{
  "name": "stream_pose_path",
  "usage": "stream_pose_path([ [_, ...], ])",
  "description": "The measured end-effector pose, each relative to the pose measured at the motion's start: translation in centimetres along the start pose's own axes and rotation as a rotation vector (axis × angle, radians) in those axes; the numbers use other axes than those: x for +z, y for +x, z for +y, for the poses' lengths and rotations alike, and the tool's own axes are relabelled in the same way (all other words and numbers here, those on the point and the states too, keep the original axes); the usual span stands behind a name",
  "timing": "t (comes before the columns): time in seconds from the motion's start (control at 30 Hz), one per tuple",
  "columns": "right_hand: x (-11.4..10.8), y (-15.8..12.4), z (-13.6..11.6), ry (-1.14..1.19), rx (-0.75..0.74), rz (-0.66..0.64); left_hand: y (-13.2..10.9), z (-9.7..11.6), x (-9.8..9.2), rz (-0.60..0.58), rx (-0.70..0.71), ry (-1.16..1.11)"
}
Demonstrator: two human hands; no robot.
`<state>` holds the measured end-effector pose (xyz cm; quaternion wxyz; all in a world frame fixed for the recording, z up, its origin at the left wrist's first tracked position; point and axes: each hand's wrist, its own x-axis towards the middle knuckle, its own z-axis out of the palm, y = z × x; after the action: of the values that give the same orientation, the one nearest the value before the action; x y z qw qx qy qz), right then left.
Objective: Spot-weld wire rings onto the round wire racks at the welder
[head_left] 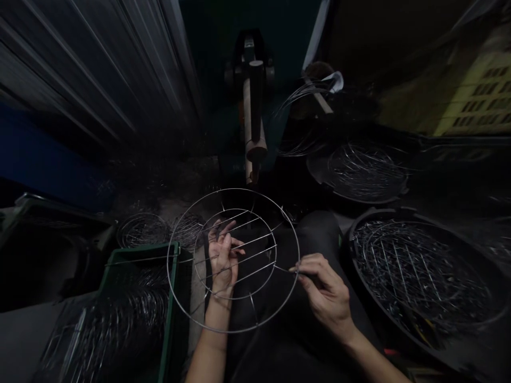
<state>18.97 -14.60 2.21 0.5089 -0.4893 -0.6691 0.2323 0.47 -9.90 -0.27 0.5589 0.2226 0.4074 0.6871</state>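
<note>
A round wire rack (251,241) is held in front of me above my lap. It has a large outer ring, a smaller inner ring crossed by several parallel bars, and short spokes between the rings. My right hand (325,290) pinches the rack's outer ring at its right side, by the end of a spoke. Beneath the rack, my left hand (224,255) is turned palm up with its fingers apart and partly curled. Wires cross in front of it; whether it touches them I cannot tell.
Ahead stands a machine arm (255,117) with a cylindrical end. On the left, a green crate (171,314) holds stacked wire racks. A dark round tub (355,229) at right contains many small metal pieces and a rack. Farther back are a basin (317,173) of wires and a yellow crate (449,114).
</note>
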Motion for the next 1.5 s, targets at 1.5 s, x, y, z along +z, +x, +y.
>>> stream_pose_path([
  [1.5, -0.2, 0.3, 3.4, 0.176, 0.299, -0.026, -1.2, 0.6, 1.5, -0.157, 0.159, 0.107],
])
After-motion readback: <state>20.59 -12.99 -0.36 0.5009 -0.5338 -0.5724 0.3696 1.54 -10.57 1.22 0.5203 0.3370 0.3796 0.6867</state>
